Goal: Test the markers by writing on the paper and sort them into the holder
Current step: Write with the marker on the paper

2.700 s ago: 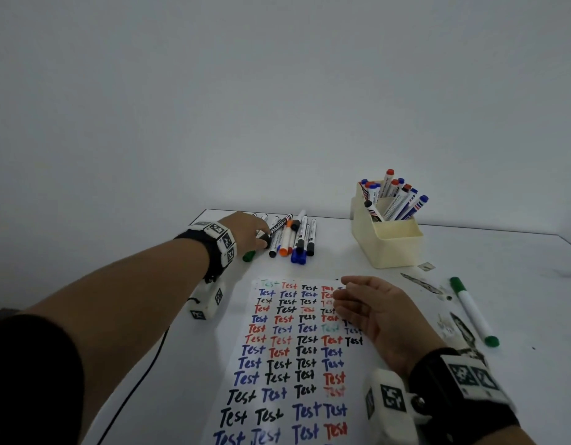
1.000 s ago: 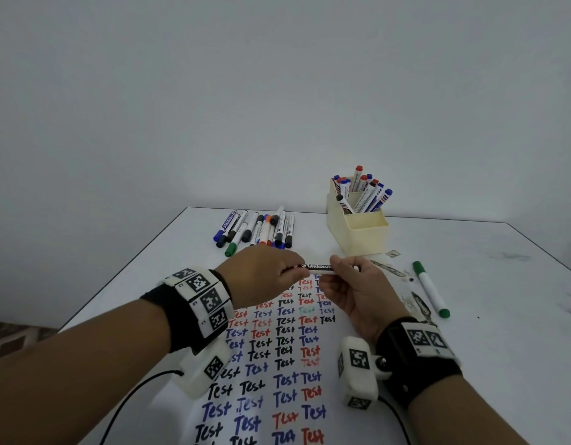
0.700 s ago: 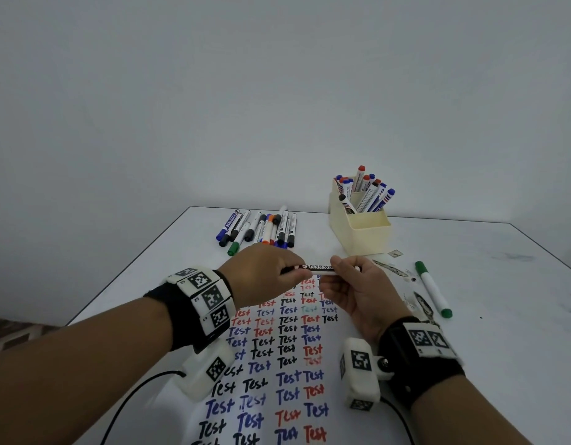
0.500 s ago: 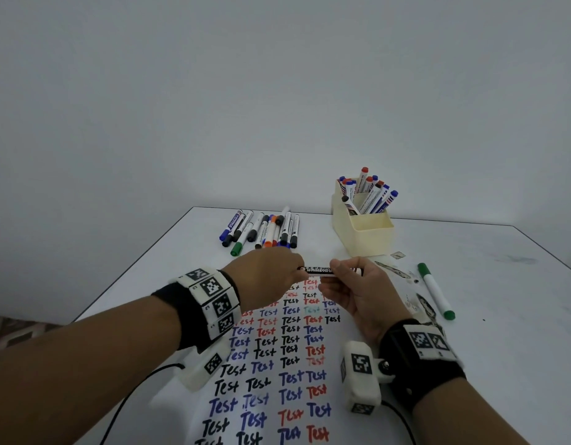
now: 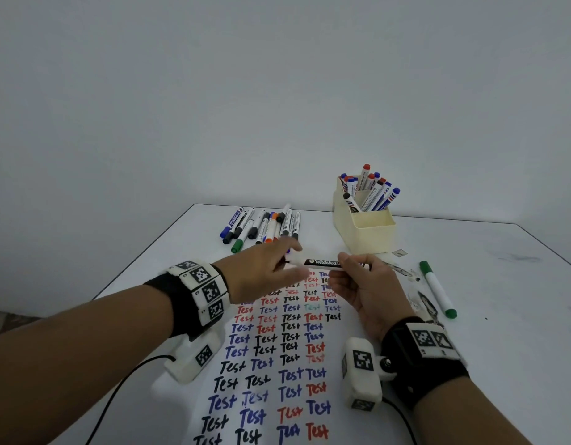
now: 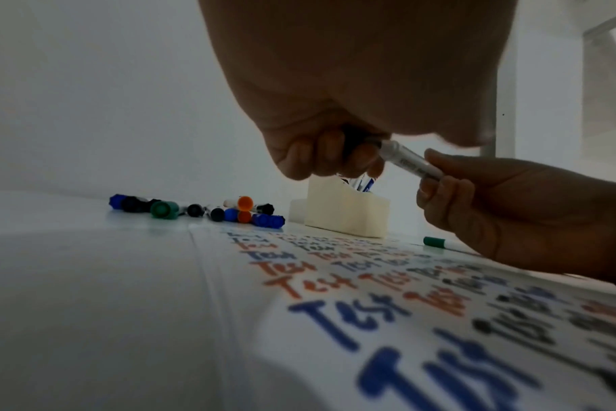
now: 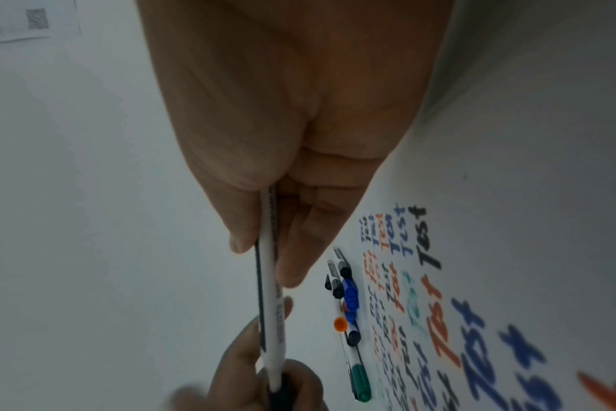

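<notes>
**Both hands on one marker above the paper**

Both hands hold a single black-capped marker point(image 5: 322, 262) level above the far end of the paper point(image 5: 277, 358). Right hand point(image 5: 370, 290) pinches the white barrel between thumb and fingers; left hand point(image 5: 261, 274) curls its fingers round the dark cap end. Beyond the paper, to its left, lies a row of markers point(image 5: 261, 228); to its right stands the cream holder point(image 5: 364, 232), with markers upright in its back compartment. A green marker point(image 5: 438, 293) lies on the tabletop point(image 5: 502, 316) right of the paper.
</notes>
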Available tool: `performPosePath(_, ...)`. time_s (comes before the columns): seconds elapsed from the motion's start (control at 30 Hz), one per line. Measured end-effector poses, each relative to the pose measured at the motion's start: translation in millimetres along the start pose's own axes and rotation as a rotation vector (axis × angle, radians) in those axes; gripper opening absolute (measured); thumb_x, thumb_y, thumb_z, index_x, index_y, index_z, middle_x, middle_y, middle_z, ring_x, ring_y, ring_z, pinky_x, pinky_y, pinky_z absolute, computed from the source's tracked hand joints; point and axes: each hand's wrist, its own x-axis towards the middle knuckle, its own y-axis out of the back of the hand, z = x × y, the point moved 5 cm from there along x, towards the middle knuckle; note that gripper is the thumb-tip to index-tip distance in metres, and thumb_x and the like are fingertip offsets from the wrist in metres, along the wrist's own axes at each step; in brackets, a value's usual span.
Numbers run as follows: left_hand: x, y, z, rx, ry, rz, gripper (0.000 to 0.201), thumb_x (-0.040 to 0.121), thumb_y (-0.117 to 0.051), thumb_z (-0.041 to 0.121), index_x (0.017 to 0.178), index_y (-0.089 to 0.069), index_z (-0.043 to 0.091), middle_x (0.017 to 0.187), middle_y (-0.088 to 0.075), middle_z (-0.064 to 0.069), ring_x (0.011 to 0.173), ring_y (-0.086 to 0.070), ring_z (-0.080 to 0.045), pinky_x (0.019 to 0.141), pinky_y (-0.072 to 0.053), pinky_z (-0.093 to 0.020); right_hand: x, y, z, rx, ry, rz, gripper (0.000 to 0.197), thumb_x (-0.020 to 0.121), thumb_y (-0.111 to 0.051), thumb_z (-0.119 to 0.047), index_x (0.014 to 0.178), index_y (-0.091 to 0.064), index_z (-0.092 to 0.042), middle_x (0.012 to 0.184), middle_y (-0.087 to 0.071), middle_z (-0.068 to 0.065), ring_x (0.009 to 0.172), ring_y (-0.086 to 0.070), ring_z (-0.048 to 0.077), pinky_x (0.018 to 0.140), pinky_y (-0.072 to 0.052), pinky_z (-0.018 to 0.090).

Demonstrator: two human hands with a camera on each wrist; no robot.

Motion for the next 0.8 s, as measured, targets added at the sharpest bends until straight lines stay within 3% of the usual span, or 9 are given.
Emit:
performPosePath(0.07, 5, 7, -14, -0.038, 0.026, 0.053, 0.037, 0.103, -0.036, 0.048, 0.136, -0.038, 0.031, 0.08, -0.058, -0.003, 0.058, -0.046, -0.009, 0.056, -0.044, -0.036, 5, 7, 2, 0.029, -0.002, 0.063, 0.023, 0.095, -0.072, -0.017, 0.105, -0.061, -0.001, 0.08, -0.074, 0.017, 0.068, -0.069, 0.024, 0.063, -0.061, 0.028)
performPosePath(0.13, 14, 14, -30, -0.012, 0.04, 0.116, 0.033, 0.105, -0.036, 0.027, 0.138, -0.037, 0.028, 0.095, -0.064, -0.006, 0.063, -0.051, -0.012, 0.061, -0.049, -0.039, 8, 12, 4, 0.09, -0.011, 0.105, 0.019, 0.096, -0.071, -0.014, 0.106, -0.061, -0.001, 0.08, -0.073, 0.017, 0.071, -0.07, 0.024, 0.064, -0.061, 0.029)
performPosePath(0.2, 20, 21, -46, 0.044, 0.088, 0.154, 0.037, 0.105, -0.043, 0.019, 0.141, -0.037, 0.025, 0.111, -0.065, 0.005, 0.082, -0.059, -0.012, 0.074, -0.049, -0.032, 10, 14, 5, 0.152, -0.014, 0.124, 0.017, 0.096, -0.069, -0.008, 0.108, -0.062, 0.0, 0.083, -0.072, 0.017, 0.075, -0.07, 0.025, 0.066, -0.062, 0.03)
performPosePath(0.27, 26, 23, -62, 0.096, 0.126, 0.15, 0.037, 0.102, -0.053, 0.014, 0.136, -0.044, 0.024, 0.113, -0.063, 0.012, 0.097, -0.057, -0.01, 0.082, -0.041, -0.024, 10, 14, 5, 0.194, -0.016, 0.121, 0.017, 0.096, -0.067, -0.002, 0.112, -0.061, 0.001, 0.089, -0.072, 0.019, 0.078, -0.072, 0.025, 0.069, -0.062, 0.03)
performPosePath(0.4, 35, 21, -85, 0.218, 0.171, 0.099, 0.024, 0.094, -0.067, 0.022, 0.117, -0.063, 0.025, 0.107, -0.065, 0.006, 0.095, -0.058, -0.013, 0.078, -0.039, -0.025, 10, 13, 4, 0.201, -0.012, 0.097, 0.019, 0.097, -0.066, -0.003, 0.115, -0.06, 0.0, 0.098, -0.076, 0.022, 0.082, -0.076, 0.029, 0.072, -0.064, 0.032)
performPosePath(0.53, 44, 24, -86, 0.245, 0.188, 0.118, 0.021, 0.088, -0.075, 0.03, 0.106, -0.068, 0.021, 0.101, -0.06, 0.007, 0.093, -0.057, -0.012, 0.074, -0.037, -0.022, 11, 13, 4, 0.209, 0.002, 0.093, 0.02, 0.097, -0.067, -0.006, 0.114, -0.06, 0.0, 0.099, -0.077, 0.02, 0.085, -0.077, 0.03, 0.075, -0.064, 0.032)
performPosePath(0.67, 50, 20, -92, 0.279, 0.2, 0.076, 0.016, 0.089, -0.071, 0.028, 0.104, -0.066, 0.024, 0.101, -0.064, 0.007, 0.09, -0.058, -0.01, 0.066, -0.037, -0.015, 11, 12, 5, 0.169, 0.004, 0.089, 0.017, 0.097, -0.067, -0.008, 0.111, -0.061, -0.001, 0.101, -0.077, 0.021, 0.088, -0.076, 0.031, 0.084, -0.064, 0.036)
performPosePath(0.8, 49, 26, -91, 0.254, 0.229, 0.077, 0.031, 0.09, -0.071, 0.034, 0.116, -0.06, 0.023, 0.109, -0.059, 0.008, 0.098, -0.056, -0.014, 0.079, -0.042, -0.026, 12, 13, 4, 0.165, 0.006, 0.097, 0.016, 0.096, -0.068, -0.008, 0.109, -0.062, -0.001, 0.099, -0.077, 0.02, 0.085, -0.076, 0.03, 0.083, -0.064, 0.035)
